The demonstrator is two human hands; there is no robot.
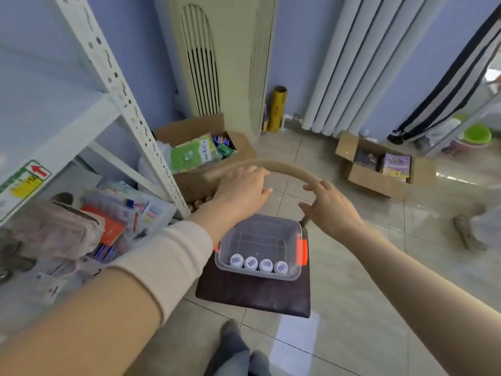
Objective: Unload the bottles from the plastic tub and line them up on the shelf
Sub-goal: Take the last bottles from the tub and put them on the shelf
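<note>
Blue-walled room with a tiled floor, seen from above. At far left stands a white metal shelf (pixel 111 77); its lower level carries a clear organiser box (pixel 130 207) among blurred clutter. Behind its upright lies an open cardboard box (pixel 198 183) of green packets, with a floor-standing air conditioner (pixel 217 63) at the wall.

At centre, the left hand (pixel 244 188) lies over the curved wooden chair backrest (pixel 292 170), fingers pressed together and bent over the rail. Below it, the clear plastic tub (pixel 260 221) with orange latches sits on the dark seat cushion (pixel 252 294). Four white-capped bottles (pixel 250 262) stand upright in a row against the tub's near wall.

The right hand (pixel 333 207) grips the same rail, fingers curled over it, thumb spread apart. Farther right are a second cardboard box (pixel 379 180), a white curtain (pixel 366 63) and a green basin (pixel 475 134).
</note>
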